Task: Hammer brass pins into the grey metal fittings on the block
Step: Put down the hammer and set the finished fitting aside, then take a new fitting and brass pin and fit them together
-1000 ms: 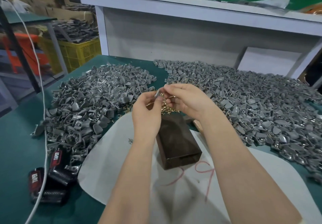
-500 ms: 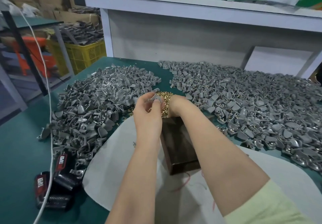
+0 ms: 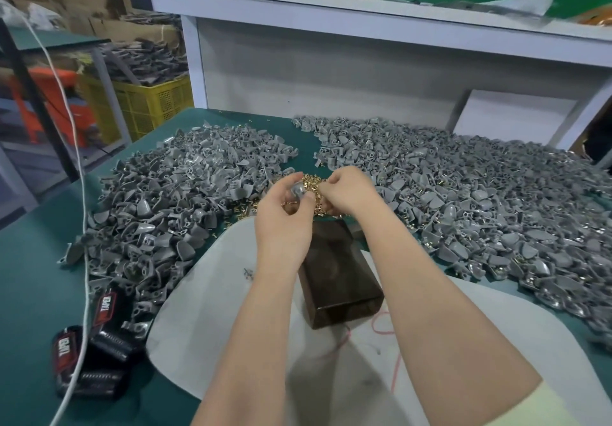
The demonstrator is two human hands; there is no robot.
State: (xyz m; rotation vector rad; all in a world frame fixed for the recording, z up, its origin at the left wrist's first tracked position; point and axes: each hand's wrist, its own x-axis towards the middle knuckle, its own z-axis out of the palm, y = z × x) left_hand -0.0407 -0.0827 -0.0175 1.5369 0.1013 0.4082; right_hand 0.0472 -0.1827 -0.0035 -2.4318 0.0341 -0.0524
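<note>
- A white cable (image 3: 77, 160) crosses the left side of the green table (image 3: 33, 293) and passes over black packs (image 3: 89, 359) with red labels.
- The left heap (image 3: 172, 200) of grey fittings lies left of the hands.
- Left hand (image 3: 284, 213): thumb and fingers pinch one fitting (image 3: 298, 189), held above the table.
- Brass pins (image 3: 313, 182) form a heap between the hands, beyond the block.
- The dark block (image 3: 337, 276) rests on a white sheet (image 3: 205, 326), under the wrists.
- Right hand (image 3: 351, 190): fingers are curled at the pins; whether they grip one cannot be told.
- The right heap (image 3: 480, 200) of fittings covers the table's right side.
</note>
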